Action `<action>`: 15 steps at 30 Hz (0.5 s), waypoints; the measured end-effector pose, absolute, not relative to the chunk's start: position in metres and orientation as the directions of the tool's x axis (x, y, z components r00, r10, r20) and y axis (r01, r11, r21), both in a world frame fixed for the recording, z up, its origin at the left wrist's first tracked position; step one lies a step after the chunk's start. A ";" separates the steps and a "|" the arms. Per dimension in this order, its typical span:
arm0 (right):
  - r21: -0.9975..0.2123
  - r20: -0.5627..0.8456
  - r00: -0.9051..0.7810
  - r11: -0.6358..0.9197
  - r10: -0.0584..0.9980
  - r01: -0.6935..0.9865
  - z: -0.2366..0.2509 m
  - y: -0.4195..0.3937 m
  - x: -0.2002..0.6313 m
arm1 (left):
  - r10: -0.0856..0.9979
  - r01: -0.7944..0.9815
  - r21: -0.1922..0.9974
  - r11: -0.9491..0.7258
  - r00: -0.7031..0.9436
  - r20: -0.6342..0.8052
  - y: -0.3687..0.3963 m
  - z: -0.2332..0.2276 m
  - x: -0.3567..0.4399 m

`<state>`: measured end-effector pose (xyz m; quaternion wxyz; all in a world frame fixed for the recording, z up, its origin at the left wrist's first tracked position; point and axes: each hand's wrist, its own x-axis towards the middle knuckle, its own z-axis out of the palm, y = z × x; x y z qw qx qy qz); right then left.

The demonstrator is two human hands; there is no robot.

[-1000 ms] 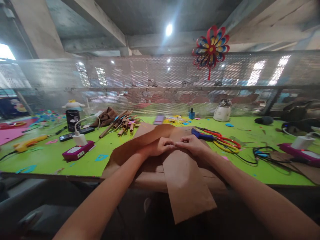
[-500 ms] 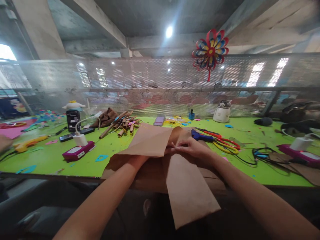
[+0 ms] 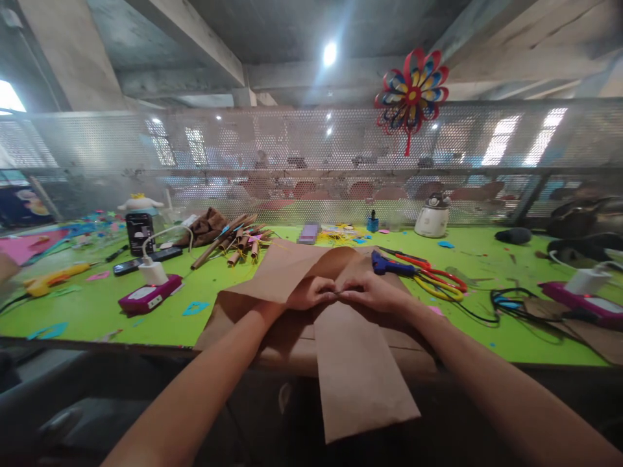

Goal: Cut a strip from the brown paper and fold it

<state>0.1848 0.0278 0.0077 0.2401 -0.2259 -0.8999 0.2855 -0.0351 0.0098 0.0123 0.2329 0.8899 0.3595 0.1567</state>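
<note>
A large sheet of brown kraft paper [image 3: 292, 259] lies at the table's front edge, its left part curled up over my left forearm. From between my hands a strip of the brown paper [image 3: 360, 376] hangs down past the edge. My left hand [image 3: 314, 292] pinches the paper at the strip's top. Close beside it, my right hand [image 3: 367, 288] pinches the same spot, fingertips nearly touching the left ones. A blue-handled glue gun [image 3: 389, 264] lies just beyond my right hand, with red-and-yellow-handled scissors [image 3: 440, 282] next to it.
Purple power strips stand at left [image 3: 150, 293] and right [image 3: 584, 301], with a black cable [image 3: 516, 305] near the right one. Rolled paper tubes [image 3: 238, 243] are piled behind. A yellow glue gun [image 3: 56, 280] lies left, near another person's hand [image 3: 7, 267]. A white jug [image 3: 432, 217] stands behind.
My left hand has come out from under the paper flap and now shows beside the right. The flap has shifted back, and the hanging strip has swung slightly left.
</note>
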 end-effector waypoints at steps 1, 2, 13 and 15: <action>-0.642 0.294 -0.771 0.714 0.565 0.278 0.007 0.029 0.185 | 0.708 0.563 0.531 -0.633 0.699 0.103 0.009 0.014 -0.035; -0.665 0.278 -0.752 0.685 0.597 0.298 0.006 0.031 0.186 | 0.713 0.572 0.531 -0.625 0.696 0.090 0.009 0.015 -0.035; -0.898 0.178 -0.556 0.365 0.812 0.247 0.003 0.040 0.193 | 0.796 0.701 0.408 -0.585 0.592 0.126 0.011 0.016 -0.037; -0.902 0.180 -0.575 0.368 0.798 0.228 0.004 0.045 0.195 | 0.804 0.682 0.463 -0.565 0.582 0.123 0.012 0.017 -0.040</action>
